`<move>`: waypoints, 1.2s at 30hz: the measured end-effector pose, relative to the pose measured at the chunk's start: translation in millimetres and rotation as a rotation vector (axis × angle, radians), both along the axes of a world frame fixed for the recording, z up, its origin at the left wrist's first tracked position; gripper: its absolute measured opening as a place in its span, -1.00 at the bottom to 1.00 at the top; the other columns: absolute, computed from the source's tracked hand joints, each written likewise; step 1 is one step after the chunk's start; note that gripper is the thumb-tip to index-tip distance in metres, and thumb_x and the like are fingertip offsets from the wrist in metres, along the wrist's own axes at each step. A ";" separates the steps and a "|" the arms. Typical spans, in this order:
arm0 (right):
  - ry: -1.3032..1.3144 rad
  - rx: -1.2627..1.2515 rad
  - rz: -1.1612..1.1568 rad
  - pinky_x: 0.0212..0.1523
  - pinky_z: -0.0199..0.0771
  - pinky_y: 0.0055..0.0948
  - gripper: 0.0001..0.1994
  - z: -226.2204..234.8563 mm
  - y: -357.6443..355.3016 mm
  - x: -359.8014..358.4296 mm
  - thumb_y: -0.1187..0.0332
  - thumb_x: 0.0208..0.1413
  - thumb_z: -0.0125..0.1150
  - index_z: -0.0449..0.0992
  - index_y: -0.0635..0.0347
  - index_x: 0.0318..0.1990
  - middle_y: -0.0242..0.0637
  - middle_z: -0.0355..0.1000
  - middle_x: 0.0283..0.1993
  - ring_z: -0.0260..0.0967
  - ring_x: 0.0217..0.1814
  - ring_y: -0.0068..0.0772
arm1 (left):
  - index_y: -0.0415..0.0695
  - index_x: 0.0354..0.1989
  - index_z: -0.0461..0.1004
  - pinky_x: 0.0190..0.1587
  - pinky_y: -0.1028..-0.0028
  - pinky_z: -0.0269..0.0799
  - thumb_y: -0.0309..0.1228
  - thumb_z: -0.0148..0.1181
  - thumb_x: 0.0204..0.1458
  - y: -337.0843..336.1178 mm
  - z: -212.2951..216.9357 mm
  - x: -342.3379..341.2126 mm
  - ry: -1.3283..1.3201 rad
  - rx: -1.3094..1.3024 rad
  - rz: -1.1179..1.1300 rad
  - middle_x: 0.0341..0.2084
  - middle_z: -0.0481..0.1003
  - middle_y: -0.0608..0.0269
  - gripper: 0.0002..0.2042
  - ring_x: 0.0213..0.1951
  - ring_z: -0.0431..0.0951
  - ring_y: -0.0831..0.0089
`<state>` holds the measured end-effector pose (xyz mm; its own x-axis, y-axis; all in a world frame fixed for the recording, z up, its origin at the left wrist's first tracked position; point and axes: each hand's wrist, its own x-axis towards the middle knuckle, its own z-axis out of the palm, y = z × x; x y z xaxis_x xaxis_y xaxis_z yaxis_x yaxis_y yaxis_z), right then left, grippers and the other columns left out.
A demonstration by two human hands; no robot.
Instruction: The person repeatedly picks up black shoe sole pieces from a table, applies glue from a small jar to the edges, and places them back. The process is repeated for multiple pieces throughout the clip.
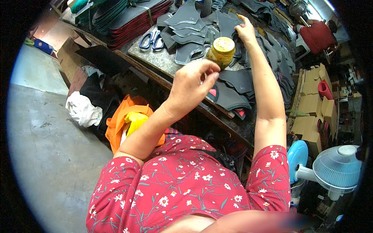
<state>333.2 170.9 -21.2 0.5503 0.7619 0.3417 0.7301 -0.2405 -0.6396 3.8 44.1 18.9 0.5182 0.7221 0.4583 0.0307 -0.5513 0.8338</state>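
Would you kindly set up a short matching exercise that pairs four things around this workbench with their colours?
Things:
1. scissors handles
2. jar lid
3. bag under the bench
4. cut shoe pieces

Colours:
A. orange
B. dark grey
C. blue
D. yellow

Pairs: 1-C, 2-D, 3-A, 4-B
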 end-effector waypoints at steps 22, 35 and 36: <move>0.133 0.167 0.340 -0.15 0.43 -0.62 -0.63 80.0 -224.7 -58.8 0.39 0.17 0.28 0.53 0.11 0.15 -0.42 0.54 -0.22 0.43 -0.23 -0.66 | -0.03 -0.08 0.54 -0.17 0.30 0.48 -0.28 0.32 -0.03 1.5 -10.6 70.8 0.143 0.780 0.391 -0.18 0.48 0.21 -0.69 -0.14 0.47 0.16; -0.788 -0.409 0.339 0.16 0.40 -0.18 -0.44 81.4 -136.5 -121.4 -0.21 -0.08 0.35 0.65 -0.08 -0.01 -0.31 0.48 0.10 0.35 0.22 -0.19 | -0.19 -0.13 0.59 -0.06 0.17 0.47 -0.25 0.14 0.19 68.1 -21.8 76.2 0.036 0.451 0.352 -0.29 0.59 -0.01 -0.73 -0.20 0.57 0.01; -0.785 -0.425 0.339 0.16 0.39 -0.17 -0.43 80.8 -131.6 -123.8 -0.22 -0.08 0.35 0.65 -0.08 0.00 -0.32 0.47 0.11 0.34 0.23 -0.18 | -0.19 -0.12 0.59 -0.07 0.16 0.47 -0.25 0.14 0.19 68.4 -22.2 76.1 0.046 0.451 0.344 -0.29 0.59 -0.01 -0.73 -0.20 0.57 0.00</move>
